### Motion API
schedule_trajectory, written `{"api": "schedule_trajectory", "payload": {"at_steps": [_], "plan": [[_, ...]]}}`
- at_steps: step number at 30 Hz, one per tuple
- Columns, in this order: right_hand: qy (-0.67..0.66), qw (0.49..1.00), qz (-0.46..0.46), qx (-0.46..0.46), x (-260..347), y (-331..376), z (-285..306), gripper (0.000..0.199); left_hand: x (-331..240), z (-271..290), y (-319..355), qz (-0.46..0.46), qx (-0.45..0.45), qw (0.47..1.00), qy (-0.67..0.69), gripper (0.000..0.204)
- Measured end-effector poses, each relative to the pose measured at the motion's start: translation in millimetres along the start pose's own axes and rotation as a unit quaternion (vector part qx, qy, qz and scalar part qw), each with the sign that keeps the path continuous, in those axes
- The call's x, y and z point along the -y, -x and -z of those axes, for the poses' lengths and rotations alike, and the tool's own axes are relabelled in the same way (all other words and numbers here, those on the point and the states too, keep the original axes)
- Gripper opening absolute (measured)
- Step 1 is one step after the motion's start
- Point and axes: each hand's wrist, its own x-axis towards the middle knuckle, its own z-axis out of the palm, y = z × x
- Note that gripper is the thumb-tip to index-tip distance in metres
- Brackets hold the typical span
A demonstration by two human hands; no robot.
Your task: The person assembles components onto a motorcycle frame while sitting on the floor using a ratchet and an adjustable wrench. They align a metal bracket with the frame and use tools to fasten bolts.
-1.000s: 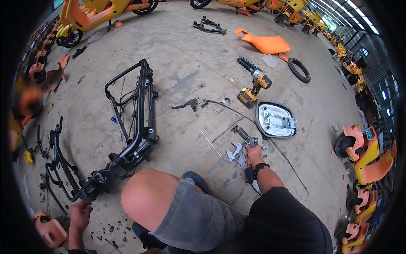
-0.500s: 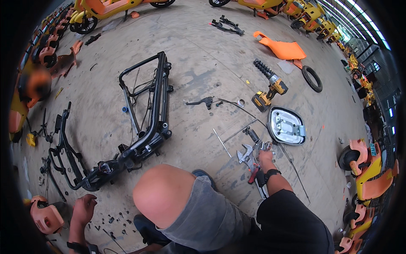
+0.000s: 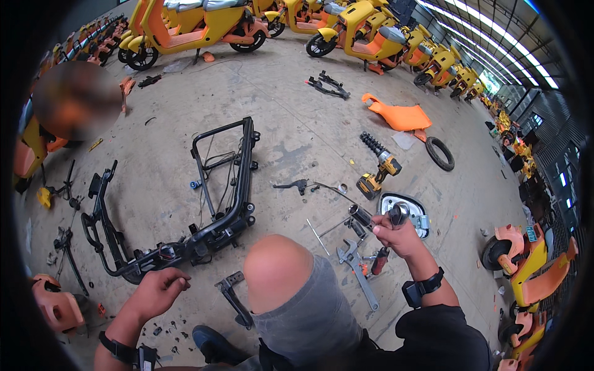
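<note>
Right hand [image 3: 396, 238] grips a black handlebar grip [image 3: 361, 216], raised above the floor tools. It looks rigid and light; hold its ribbed sleeve. Left hand [image 3: 158, 290] rests curled, empty, near the black frame [image 3: 226, 185].

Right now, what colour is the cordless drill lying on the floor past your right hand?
Yellow and black, in the head view: the cordless drill lies beyond the right hand.

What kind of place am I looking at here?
Most likely a scooter repair or dismantling workshop: rows of yellow scooters, a stripped black frame on the concrete floor, and a cordless drill.
</note>
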Motion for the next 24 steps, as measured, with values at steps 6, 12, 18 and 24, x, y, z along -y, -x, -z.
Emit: {"api": "schedule_trajectory", "payload": {"at_steps": [6,12,18,24], "plan": [[0.061,0.983,0.08,0.15,146,35,-84,0.036,-80,-7,11,-0.143,0.094,0.972,0.161,0.048],[0.271,0.931,0.134,0.207,210,69,-202,0.014,-95,0,29,-0.224,0.071,0.907,0.349,0.054],[0.256,0.889,0.257,0.278,201,55,-314,0.025,-62,7,44,-0.102,-0.078,0.854,0.504,0.035],[0.188,0.873,0.342,0.294,111,7,-368,0.031,3,10,45,0.016,-0.002,0.816,0.577,0.032]]}}
